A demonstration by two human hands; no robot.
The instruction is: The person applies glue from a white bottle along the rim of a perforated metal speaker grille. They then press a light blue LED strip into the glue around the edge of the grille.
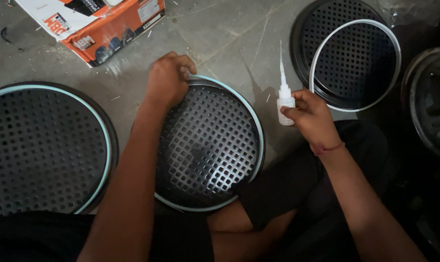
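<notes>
Left hand (pixel 169 77) pinches the pale ring (pixel 259 131) on the centre grille (pixel 205 150)
Right hand (pixel 310 114) grips a glue bottle (pixel 285 104); squeezing might drip glue onto the mesh

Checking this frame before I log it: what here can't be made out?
Head view:
- Grille rim under the left hand: hidden by the fingers.
- Glue bottle body: partly hidden by the right hand.
- Left grille: cut off by the frame edge.
- Right-edge round part: too dark.
</notes>
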